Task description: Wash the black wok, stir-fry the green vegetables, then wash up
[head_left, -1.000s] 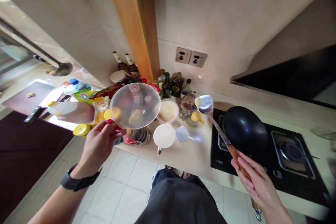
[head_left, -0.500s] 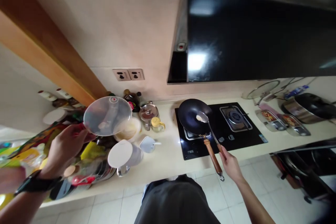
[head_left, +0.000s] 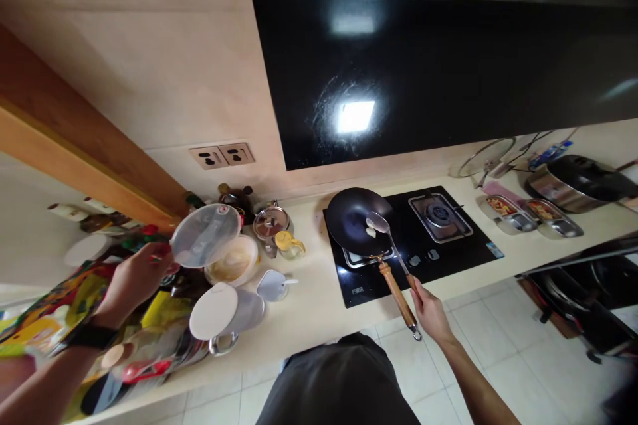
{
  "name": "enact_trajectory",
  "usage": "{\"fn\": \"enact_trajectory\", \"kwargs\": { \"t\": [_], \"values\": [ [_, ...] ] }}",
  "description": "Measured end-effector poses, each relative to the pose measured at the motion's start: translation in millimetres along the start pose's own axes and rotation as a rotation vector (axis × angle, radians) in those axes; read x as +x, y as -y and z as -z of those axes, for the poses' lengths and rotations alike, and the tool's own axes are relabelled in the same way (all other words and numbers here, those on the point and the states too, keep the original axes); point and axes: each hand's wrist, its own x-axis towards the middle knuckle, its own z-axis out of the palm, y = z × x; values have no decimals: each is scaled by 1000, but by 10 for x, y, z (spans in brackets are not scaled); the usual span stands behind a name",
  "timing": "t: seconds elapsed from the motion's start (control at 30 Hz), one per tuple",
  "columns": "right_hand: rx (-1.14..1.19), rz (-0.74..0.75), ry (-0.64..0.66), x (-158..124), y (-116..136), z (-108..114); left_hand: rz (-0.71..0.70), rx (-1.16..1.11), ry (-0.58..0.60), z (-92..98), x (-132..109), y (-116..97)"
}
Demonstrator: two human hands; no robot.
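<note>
My left hand grips a clear plastic lid by its rim, holding it above the counter. My right hand is shut on the shaft of a metal spatula, whose head reaches into a black wok. The hand sits right beside the wok's wooden handle, and I cannot tell if it grips that too. A pale lump of food lies in the wok by the spatula's tip. The wok stands on the left burner of a black gas hob.
On the counter stand a bowl of pale batter, a white-lidded jug, a yellow-capped oil jar and bottles. Colourful packets lie far left. Food trays and a pan stand right; a black range hood hangs above.
My view has swung right and up, bringing the hood and hob into full view. The spatula head has moved over the wok, and the pale lump now lies in the wok beside it.
</note>
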Motion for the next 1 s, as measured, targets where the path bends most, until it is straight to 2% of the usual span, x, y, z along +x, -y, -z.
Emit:
{"fn": "enact_trajectory", "kwargs": {
  "t": [0.1,0.37,0.5,0.63,0.77,0.87,0.93,1.0],
  "values": [
    [3,-1,-1,-3,-34,-8,-73,234,13,-21,33,45],
    [-62,34,-52,22,-160,-42,-354,557,29,-126,36,-23],
    [-142,81,-127,53,-369,-66,-392,753,195,-244,101,-11],
    [-199,44,-144,63,-474,-80,-411,894,336,-356,196,137],
    [-194,-17,-145,21,-372,-36,-432,781,406,-425,229,264],
    [-177,-32,-170,-16,-302,-16,-447,685,425,-449,222,261],
    [-179,-28,-181,-42,-301,-19,-402,605,417,-450,176,198],
    [-187,-15,-173,-68,-332,-31,-290,433,360,-413,69,108]
  ]
}}
